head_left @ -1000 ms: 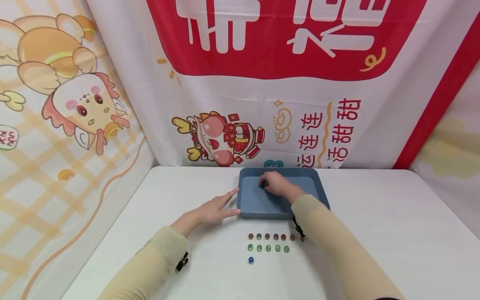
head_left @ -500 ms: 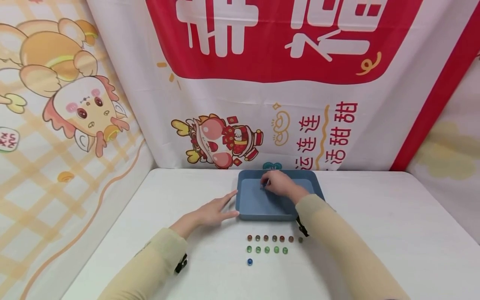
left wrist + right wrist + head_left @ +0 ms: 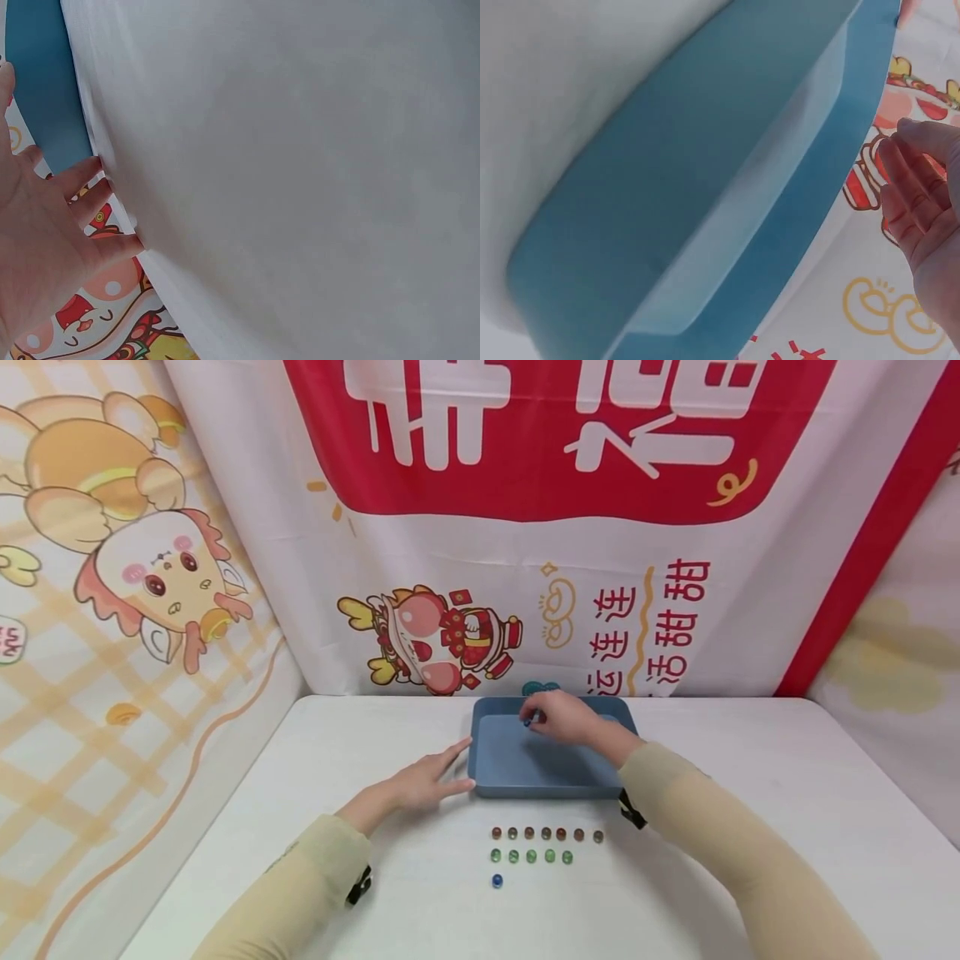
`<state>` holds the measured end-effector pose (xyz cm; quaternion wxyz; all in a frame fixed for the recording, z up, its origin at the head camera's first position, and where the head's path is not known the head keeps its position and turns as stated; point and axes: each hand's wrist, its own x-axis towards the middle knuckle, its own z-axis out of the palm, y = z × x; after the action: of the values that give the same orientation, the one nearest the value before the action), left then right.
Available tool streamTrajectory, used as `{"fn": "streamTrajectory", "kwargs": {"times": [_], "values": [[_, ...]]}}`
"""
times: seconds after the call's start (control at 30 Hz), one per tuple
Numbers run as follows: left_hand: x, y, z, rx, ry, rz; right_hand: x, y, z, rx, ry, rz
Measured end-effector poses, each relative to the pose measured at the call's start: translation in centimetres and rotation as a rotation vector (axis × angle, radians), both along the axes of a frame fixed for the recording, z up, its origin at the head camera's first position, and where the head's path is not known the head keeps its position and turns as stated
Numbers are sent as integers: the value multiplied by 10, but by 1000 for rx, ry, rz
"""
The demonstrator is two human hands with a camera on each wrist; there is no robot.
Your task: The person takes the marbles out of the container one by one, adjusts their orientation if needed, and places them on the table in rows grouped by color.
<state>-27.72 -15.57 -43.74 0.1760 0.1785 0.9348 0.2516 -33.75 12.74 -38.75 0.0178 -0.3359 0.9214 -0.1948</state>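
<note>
My right hand (image 3: 564, 718) pinches a blue bead (image 3: 527, 722) over the tray (image 3: 525, 777), mid-frame. Small, hard, slick: likely to roll, so fingertips only. My left hand (image 3: 423, 781) lies flat, fingers straight, against the tray's left rim.

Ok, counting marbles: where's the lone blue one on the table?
Head view: the blue marble lies alone on the white table, just below the green row's left end.

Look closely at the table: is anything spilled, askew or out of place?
Nothing stands out. The marbles lie in neat rows: brown, green, one blue. The blue tray sits flat, left hand beside it, right hand pinching a small blue bead over it.
</note>
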Motion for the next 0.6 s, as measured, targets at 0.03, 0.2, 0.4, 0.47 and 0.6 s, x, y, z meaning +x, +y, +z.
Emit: {"fn": "streamTrajectory", "kwargs": {"times": [0.03, 0.2, 0.4, 0.47, 0.6], "values": [[0, 0, 0, -1, 1, -1, 2, 2, 1, -4, -5, 2], [0, 0, 1, -8, 9, -13, 17, 9, 4, -35, -30, 19], [1, 1, 4, 8, 18, -32, 42, 17, 6, -93, -18, 90], [1, 1, 4, 6, 18, -32, 50, 20, 6, -115, -13, 110], [1, 2, 3, 7, 16, -29, 62, 25, 4, -142, 3, 147]]}}
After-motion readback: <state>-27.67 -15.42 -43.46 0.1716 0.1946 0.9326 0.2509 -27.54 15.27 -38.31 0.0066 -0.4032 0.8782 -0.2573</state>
